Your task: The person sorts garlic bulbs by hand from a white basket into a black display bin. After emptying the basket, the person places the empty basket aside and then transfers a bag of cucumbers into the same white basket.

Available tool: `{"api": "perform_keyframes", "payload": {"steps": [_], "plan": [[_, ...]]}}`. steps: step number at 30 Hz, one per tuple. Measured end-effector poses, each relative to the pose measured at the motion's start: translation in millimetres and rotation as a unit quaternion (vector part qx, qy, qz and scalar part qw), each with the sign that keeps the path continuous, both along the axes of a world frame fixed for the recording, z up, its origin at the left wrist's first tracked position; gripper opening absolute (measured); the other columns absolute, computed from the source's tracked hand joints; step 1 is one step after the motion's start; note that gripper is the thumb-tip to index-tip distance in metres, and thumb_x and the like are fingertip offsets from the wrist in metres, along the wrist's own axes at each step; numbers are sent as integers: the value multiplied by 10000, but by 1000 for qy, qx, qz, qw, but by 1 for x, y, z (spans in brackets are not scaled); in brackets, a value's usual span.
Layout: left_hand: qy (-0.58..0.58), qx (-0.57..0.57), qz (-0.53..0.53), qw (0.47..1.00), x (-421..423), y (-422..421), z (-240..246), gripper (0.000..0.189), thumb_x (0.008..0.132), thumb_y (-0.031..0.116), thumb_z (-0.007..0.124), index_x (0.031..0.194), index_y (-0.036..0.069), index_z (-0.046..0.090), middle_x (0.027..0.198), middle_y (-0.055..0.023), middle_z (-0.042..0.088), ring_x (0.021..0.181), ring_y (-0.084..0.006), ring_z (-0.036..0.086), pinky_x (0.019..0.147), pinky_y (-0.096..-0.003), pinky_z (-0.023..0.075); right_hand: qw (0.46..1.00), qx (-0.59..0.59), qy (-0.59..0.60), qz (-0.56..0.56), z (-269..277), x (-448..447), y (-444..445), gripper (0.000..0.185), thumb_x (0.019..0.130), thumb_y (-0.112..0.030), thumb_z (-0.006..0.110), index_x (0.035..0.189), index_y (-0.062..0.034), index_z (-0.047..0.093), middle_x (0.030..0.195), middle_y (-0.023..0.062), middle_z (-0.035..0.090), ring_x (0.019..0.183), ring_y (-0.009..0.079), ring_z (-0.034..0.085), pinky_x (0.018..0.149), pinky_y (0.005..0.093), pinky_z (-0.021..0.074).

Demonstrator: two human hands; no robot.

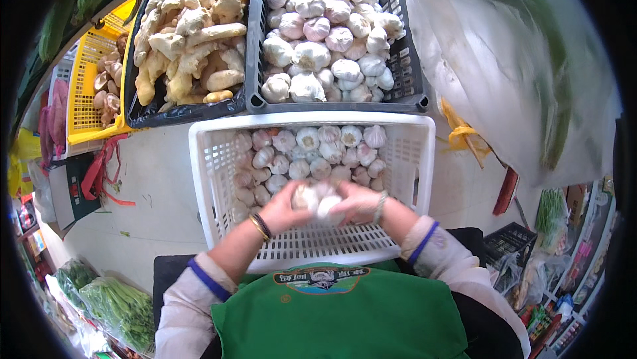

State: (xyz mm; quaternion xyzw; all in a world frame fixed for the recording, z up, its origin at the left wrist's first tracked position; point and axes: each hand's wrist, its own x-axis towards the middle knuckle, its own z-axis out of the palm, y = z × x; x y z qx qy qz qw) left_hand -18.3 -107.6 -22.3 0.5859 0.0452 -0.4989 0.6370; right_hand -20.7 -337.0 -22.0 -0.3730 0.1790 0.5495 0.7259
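Note:
Over the near half of a white plastic crate, my left hand and my right hand come together around a few garlic bulbs. Motion blurs the bulbs and fingertips, so the exact count is unclear. One bulb lies against the left fingers, another under the right thumb. Below them, many garlic bulbs cover the crate's floor, packed close in rough rows towards its far wall. My hands and forearms hide part of the layer. The crate's slotted near wall stands close to my green apron.
Behind the white crate stands a black crate heaped with garlic. Left of it are a ginger crate and a yellow mushroom basket. A plastic-wrapped bundle bulges in at the right. Bagged leafy greens lie low on the left.

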Motion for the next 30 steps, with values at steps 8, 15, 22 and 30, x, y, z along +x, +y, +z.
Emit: {"api": "perform_keyframes", "payload": {"steps": [8,15,22,30], "plan": [[-236,-102,292,921,110,-8,131,655,840,51,562,1384,84,198,1303,-163,398,1067,-211,542,846,-281,447,900,150,-139,-385,84,82,-12,668,779,-58,619,1351,-84,275,1341,115,362,1162,273,458,917,364,442],[-264,337,-168,888,26,35,-12,536,730,185,611,1233,106,446,1154,-136,545,966,-271,584,820,-362,471,598,-500,-375,502,-15,-11,-16,512,685,-332,647,1132,-97,559,1254,172,439,1153,314,452,927,394,409],[-202,471,-367,776,-24,-4,-61,515,733,170,606,1219,212,441,1243,-138,383,1062,-338,512,875,-392,448,556,-421,-330,636,-31,-18,-12,693,522,-358,779,1140,-141,553,1294,123,358,1134,333,437,893,434,433],[-188,427,-295,834,-14,14,-36,490,661,153,654,1107,142,450,1132,-182,433,973,-366,542,827,-416,458,569,-449,-318,612,-31,-26,-5,381,765,-269,566,1131,-168,585,1304,136,343,1137,425,403,901,478,380]]}}
